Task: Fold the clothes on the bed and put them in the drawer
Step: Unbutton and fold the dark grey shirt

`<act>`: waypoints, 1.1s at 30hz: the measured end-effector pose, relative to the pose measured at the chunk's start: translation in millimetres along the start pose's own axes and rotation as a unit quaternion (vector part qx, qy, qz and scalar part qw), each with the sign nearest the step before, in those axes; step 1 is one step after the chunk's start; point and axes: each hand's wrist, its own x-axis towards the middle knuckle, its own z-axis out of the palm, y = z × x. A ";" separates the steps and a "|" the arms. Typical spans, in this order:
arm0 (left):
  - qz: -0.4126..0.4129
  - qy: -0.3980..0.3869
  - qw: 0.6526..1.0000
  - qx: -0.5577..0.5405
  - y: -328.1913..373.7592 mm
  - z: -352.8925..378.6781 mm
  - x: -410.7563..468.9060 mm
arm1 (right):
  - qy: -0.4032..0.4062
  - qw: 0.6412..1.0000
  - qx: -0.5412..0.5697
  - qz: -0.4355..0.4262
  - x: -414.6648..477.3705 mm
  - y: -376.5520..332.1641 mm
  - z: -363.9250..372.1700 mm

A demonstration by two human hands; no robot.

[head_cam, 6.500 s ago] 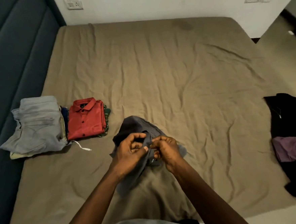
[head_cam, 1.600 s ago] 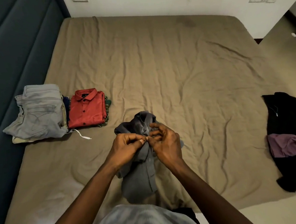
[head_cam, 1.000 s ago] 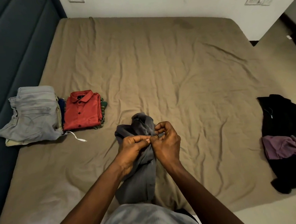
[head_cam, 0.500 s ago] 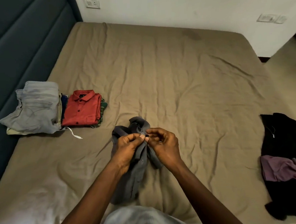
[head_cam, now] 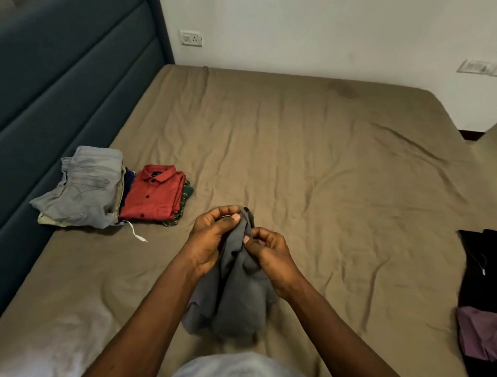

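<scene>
A grey button shirt [head_cam: 234, 292] hangs bunched over the near part of the bed [head_cam: 313, 160]. My left hand [head_cam: 212, 238] grips its upper part near the collar. My right hand [head_cam: 268, 251] pinches the shirt's front edge just below and to the right. Folded clothes sit at the left by the headboard: grey jeans [head_cam: 85, 188] on a pale garment, and a folded red shirt [head_cam: 153, 192] on a green checked one. A black garment [head_cam: 494, 271] and a purple garment [head_cam: 493, 336] lie unfolded at the right edge of the bed.
A dark blue padded headboard [head_cam: 44, 99] runs along the left. A white wall [head_cam: 318, 21] with sockets stands behind the bed. Floor shows past the bed's far right corner. No drawer is in view.
My head has tilted up, so more wall and headboard show. My left hand has slid up to the shirt's collar while the right pinches lower on the front edge.
</scene>
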 end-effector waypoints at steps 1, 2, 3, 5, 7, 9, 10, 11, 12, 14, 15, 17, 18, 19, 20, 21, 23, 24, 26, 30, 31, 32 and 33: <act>0.002 -0.010 1.000 0.000 2.8 1.1 1.8 | -0.004 1.000 0.025 0.016 3.8 -6.6 1.8; -0.001 -0.015 1.000 -0.010 4.7 2.5 2.8 | -0.005 0.998 0.053 0.027 7.2 -11.4 4.9; -0.001 -0.015 1.000 -0.021 5.1 3.1 3.9 | -0.010 0.996 0.083 0.037 9.1 -15.0 6.8; 0.009 -0.006 0.999 -0.036 8.2 3.9 4.1 | -0.026 0.990 0.130 0.050 11.1 -19.5 6.8; 0.021 0.011 1.000 -0.020 11.9 2.6 5.1 | -0.035 0.994 0.099 0.041 9.7 -20.7 3.5; 0.030 0.028 0.999 -0.011 14.8 1.7 5.2 | -0.017 0.998 0.062 0.021 9.8 -20.2 2.0; 0.044 0.033 0.998 0.022 13.7 1.5 4.0 | -0.004 0.998 0.068 0.018 10.3 -21.2 2.3; 0.081 0.044 0.992 0.091 10.9 -1.2 2.5 | 0.005 0.996 0.082 0.017 11.7 -23.4 3.4; 0.125 0.057 0.971 0.193 8.7 -3.7 -1.2 | 0.010 0.995 0.101 0.018 13.5 -26.7 4.5; 0.200 0.086 0.908 0.359 3.0 -11.2 -10.5 | 0.010 0.991 0.132 0.024 16.6 -33.9 5.8; 0.213 0.080 0.899 0.373 -0.3 -11.9 -17.0 | 0.002 0.989 0.149 0.027 16.4 -35.5 5.6; 0.184 0.054 0.923 0.334 -4.5 -14.0 -22.8 | -0.012 0.985 0.171 0.033 14.3 -37.3 6.5; 0.166 0.052 0.934 0.312 -6.1 -17.4 -22.9 | -0.012 0.984 0.174 0.035 12.5 -36.1 8.6; 0.158 0.052 0.938 0.304 -5.4 -20.0 -21.9 | -0.012 0.983 0.181 0.036 11.4 -34.2 9.6; 0.153 0.054 0.940 0.300 -4.2 -23.4 -20.9 | -0.016 0.980 0.196 0.036 10.0 -31.7 10.6; 0.151 0.065 0.940 0.299 -3.0 -26.6 -19.1 | -0.027 0.976 0.212 0.039 8.5 -29.4 10.8; 0.156 0.090 0.934 0.307 -0.3 -30.4 -18.9 | -0.055 0.978 0.196 0.045 5.1 -25.6 9.8; 0.162 0.094 0.932 0.309 -0.3 -32.1 -20.1 | -0.065 0.983 0.165 0.051 2.9 -23.5 9.6; 0.175 0.087 0.931 0.309 -1.1 -33.1 -23.4 | -0.062 0.993 0.079 0.062 -1.7 -20.9 10.2; 0.238 0.072 0.887 0.389 -2.1 -39.3 -32.1 | -0.007 0.997 -0.040 0.059 -5.9 -19.2 11.4; 0.263 0.060 0.869 0.414 -2.1 -40.9 -33.8 | -0.006 0.998 -0.028 0.059 -7.4 -21.1 12.6; 0.288 0.049 0.851 0.435 -1.8 -42.4 -34.8 | -0.012 0.998 -0.006 0.059 -8.8 -23.1 14.2; 0.304 0.042 0.837 0.452 -1.7 -43.5 -35.6 | -0.014 0.998 0.018 0.060 -10.6 -25.4 16.5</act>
